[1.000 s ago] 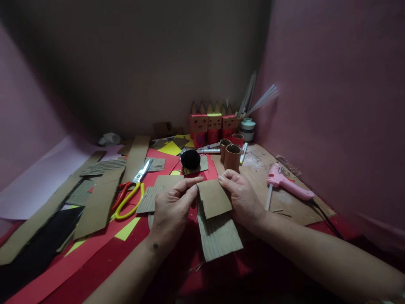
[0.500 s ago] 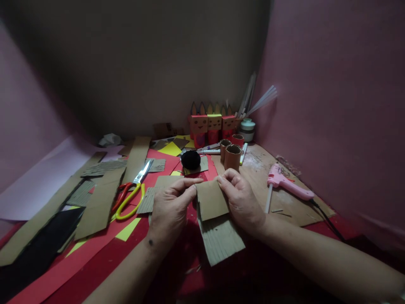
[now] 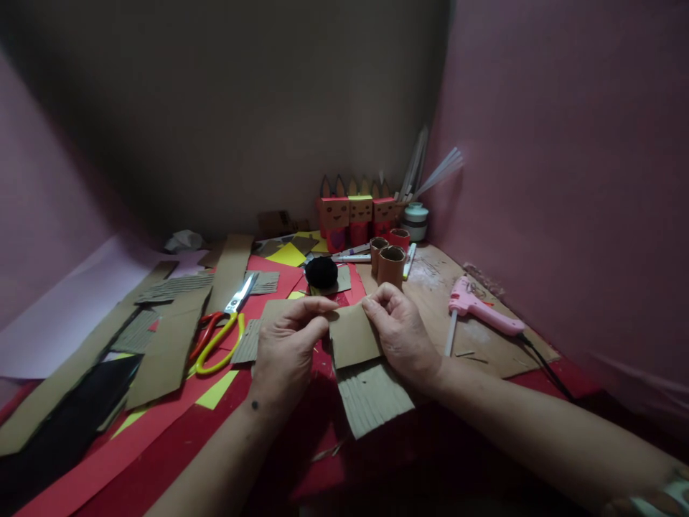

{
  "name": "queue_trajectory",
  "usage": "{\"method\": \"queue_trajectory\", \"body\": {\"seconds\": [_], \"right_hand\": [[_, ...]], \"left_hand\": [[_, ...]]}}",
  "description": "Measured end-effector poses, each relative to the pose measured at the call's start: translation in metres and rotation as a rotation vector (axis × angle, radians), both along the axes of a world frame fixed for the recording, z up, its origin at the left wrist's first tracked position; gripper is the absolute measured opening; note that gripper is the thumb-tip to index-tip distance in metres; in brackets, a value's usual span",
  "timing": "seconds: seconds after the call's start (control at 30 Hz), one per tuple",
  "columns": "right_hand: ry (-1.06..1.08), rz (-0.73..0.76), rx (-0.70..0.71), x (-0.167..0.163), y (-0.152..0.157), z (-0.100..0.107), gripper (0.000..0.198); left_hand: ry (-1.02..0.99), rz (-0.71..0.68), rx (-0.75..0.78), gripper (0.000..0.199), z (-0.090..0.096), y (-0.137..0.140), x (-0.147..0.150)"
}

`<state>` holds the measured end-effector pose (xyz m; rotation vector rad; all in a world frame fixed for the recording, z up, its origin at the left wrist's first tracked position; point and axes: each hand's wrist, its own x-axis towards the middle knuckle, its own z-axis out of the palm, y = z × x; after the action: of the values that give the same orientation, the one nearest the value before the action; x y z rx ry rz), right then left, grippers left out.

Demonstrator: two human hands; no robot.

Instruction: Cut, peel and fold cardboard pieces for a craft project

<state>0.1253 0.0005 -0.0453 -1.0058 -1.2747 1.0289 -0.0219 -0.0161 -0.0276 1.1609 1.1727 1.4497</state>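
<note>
Between my two hands, at the centre, is a piece of brown cardboard [image 3: 355, 336] with a smooth square face. Below it hangs a corrugated cardboard flap [image 3: 374, 398] with its ridges showing; I cannot tell whether the two are one folded strip. My left hand [image 3: 288, 345] is closed, thumb and forefinger at the upper left corner of the square. Closed too, my right hand [image 3: 401, 330] pinches its upper right edge, the remaining fingers curled behind. Just beyond the hands lie a black yarn ball [image 3: 321, 273] and several cardboard tubes [image 3: 391, 266].
Scissors [image 3: 220, 334] with red and yellow handles lie on the left among cardboard strips [image 3: 169, 348] and coloured paper. A pink glue gun [image 3: 481, 309] with its cord rests on a board [image 3: 430, 309] at right. Paper figures [image 3: 359, 215] stand at the back, beside a lidded jar [image 3: 414, 219].
The hands and the cardboard have shifted slightly left in the view, as has much of the background. The flap's lower edge sits a little higher. Both hands keep their hold.
</note>
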Motion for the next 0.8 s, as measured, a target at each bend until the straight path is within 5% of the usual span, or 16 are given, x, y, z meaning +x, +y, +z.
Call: {"method": "queue_trajectory", "body": {"seconds": [0.37, 0.57, 0.8], "right_hand": [[-0.059, -0.041, 0.050, 0.001, 0.003, -0.008, 0.024], [-0.128, -0.065, 0.124, -0.001, 0.001, -0.014, 0.021], [-0.133, -0.014, 0.189, -0.002, -0.003, -0.011, 0.019]], "left_hand": [[0.029, -0.176, -0.065, 0.014, -0.003, 0.006, -0.007], [0.221, -0.117, -0.033, 0.017, 0.003, 0.002, 0.001], [0.072, -0.117, 0.086, 0.023, -0.009, 0.006, -0.002]]}}
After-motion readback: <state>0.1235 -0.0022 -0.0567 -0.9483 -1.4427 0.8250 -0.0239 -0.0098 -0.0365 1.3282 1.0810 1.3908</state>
